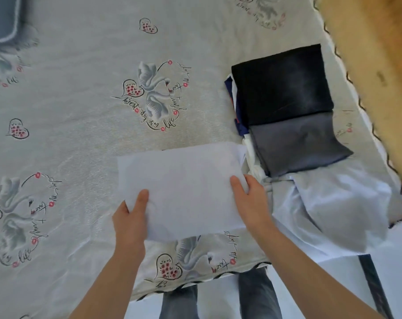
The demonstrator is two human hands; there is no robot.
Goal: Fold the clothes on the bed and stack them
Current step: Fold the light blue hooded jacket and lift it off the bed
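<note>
Bedspread (80, 93), pale grey-white w/ a fine texture, is spread over most of the view. It is printed w/ swan pairs ringed by script ("Best day of my life") and red dots, one motif (152, 95) near centre, another at the left edge, a third at the near edge. Small hearts (148, 26) w/ pink flowers are scattered btwn them. The bedspread's edge is trimmed w/ a dark scalloped line (202, 280). A blue-grey cushion (1, 18), piped in a lighter shade, is seen at top left, cut off by the frame. A tan, blurred surface (379, 54) is seen at top right, beyond the bed's edge. Pale floor (218, 302) is seen at the bottom.
</note>
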